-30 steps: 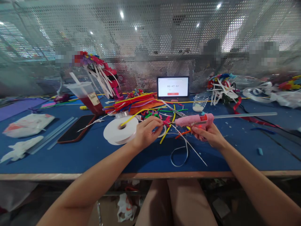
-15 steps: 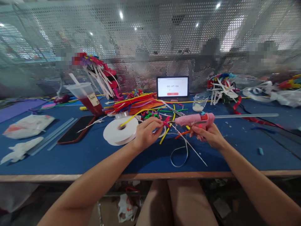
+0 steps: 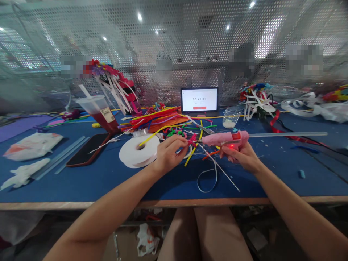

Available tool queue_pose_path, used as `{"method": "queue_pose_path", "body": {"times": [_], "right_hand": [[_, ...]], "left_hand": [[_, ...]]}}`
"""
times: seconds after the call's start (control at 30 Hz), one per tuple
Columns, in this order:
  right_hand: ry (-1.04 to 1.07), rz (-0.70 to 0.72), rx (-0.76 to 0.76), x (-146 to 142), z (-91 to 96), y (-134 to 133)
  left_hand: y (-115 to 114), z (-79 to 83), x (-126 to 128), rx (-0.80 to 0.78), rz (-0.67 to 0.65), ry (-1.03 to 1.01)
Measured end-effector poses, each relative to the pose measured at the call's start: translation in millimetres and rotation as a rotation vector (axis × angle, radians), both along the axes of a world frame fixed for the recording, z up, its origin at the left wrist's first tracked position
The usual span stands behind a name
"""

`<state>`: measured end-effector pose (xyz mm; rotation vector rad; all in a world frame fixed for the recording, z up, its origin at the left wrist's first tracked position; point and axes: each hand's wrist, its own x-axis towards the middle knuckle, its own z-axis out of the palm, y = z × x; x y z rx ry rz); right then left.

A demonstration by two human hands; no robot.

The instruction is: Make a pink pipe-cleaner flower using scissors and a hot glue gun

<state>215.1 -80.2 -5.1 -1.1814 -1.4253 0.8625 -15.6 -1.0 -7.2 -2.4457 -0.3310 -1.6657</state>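
My right hand (image 3: 237, 156) is wrapped round the handle of a pink glue gun (image 3: 221, 139), whose nozzle points left; a long clear glue stick (image 3: 288, 134) sticks out of its back. Between the pinched fingers of my left hand (image 3: 172, 152) is a small pink pipe-cleaner piece (image 3: 192, 139), with the nozzle right at it; whether they touch I cannot tell. A thin white ribbon (image 3: 221, 173) trails below the piece and loops on the blue table. Beside my left wrist lies a white ribbon spool (image 3: 133, 154).
Behind my hands are heaped coloured pipe cleaners (image 3: 154, 121) and a tablet (image 3: 199, 100) showing a timer. On the left stand a cup of red drink (image 3: 102, 112) and a phone (image 3: 88, 149). A clear plastic cup (image 3: 230, 117) and ribbon bundles (image 3: 258, 103) are at right.
Both hands stay almost in place. The glue gun has barely shifted, its glue stick reaching slightly further right, and its red light looks brighter.
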Motion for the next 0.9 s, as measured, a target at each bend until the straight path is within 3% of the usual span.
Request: {"method": "queue_pose_path", "body": {"times": [0.37, 0.6, 0.9], "right_hand": [[-0.066, -0.006, 0.056, 2.8, -3.2, 0.9], [-0.120, 0.010, 0.171, 5.6, -3.7, 0.4], [-0.123, 0.001, 0.148, 3.8, -2.2, -0.5]], "left_hand": [[-1.1, 0.7, 0.0, 0.002, 0.001, -0.006], [-2.2, 1.8, 0.3, -0.011, 0.034, -0.027], [-1.5, 0.0, 0.5, -0.002, 0.020, -0.017]]}}
